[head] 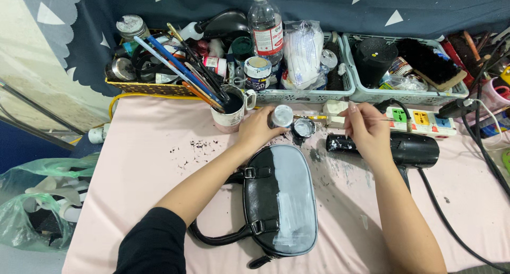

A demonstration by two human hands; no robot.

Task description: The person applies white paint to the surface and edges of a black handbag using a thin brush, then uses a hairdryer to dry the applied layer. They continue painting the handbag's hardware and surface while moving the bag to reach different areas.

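Lower centre: a black handbag (279, 197) lies flat on the pink table (143, 167), its right half coated pale grey. Above it, at centre, the left hand (258, 129) has its fingers wrapped around a small paint bottle (281, 116); an open cap (304, 128) lies just beside. Right of centre, the right hand (365, 128) pinches a thin brush (340, 117), over a black hair dryer (404, 150). Farther up, a mug of brushes (230, 112) and baskets (319, 95).
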